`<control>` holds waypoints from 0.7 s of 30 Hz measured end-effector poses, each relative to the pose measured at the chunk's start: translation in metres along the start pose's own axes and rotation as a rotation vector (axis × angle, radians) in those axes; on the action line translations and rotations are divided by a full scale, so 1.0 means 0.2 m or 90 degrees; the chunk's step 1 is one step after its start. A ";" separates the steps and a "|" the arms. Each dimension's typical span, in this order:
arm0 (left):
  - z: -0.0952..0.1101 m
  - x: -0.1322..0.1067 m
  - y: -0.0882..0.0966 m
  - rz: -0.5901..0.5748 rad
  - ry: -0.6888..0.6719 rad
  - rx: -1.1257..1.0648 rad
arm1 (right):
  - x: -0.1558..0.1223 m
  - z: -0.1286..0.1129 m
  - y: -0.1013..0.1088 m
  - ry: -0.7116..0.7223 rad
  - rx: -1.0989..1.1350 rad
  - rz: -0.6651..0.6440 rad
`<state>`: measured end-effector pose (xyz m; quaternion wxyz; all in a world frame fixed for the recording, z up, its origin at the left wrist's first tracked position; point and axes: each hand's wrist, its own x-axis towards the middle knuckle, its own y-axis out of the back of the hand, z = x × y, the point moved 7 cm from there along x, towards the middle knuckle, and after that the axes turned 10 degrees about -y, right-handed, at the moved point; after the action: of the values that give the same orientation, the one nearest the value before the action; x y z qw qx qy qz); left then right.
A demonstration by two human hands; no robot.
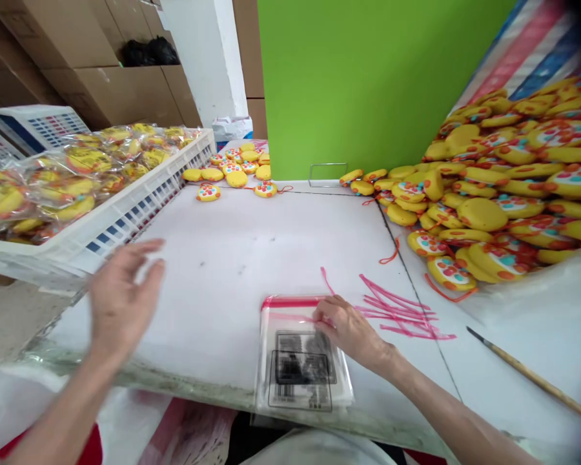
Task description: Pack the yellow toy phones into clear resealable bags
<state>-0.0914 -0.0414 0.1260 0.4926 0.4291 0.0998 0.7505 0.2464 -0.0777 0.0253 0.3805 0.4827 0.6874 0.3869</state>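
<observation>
My right hand (345, 328) rests on the top right corner of a stack of clear zip bags (300, 361) with pink seal strips and black printed labels, fingers pinched at the top bag's edge. The stack lies at the near edge of the white table (252, 258). My left hand (123, 290) hovers open above the table's left side, fingers spread and slightly blurred, holding nothing, close to the white crate (126, 216).
The white crate holds several bagged yellow toys (62, 177). A big heap of loose yellow toys (503, 187) fills the right side, a smaller group (235, 169) lies at the back. Pink strips (397, 313) and a thin stick (532, 378) lie right of the bags.
</observation>
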 end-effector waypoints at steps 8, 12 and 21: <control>0.08 -0.42 -0.57 -0.300 0.015 -0.093 | 0.13 0.00 0.08 0.061 -0.046 0.128; 0.12 -0.52 -0.65 -0.299 -0.106 -0.087 | 0.07 0.03 0.07 0.105 0.030 0.168; -0.15 -0.45 -0.67 -0.223 -0.090 0.001 | -0.16 0.41 0.15 -0.016 0.037 0.267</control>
<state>-0.0128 -0.0410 -0.0188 0.6215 0.4570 0.1387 0.6210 0.3391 -0.0888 0.0230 0.2859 0.6307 0.5782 0.4315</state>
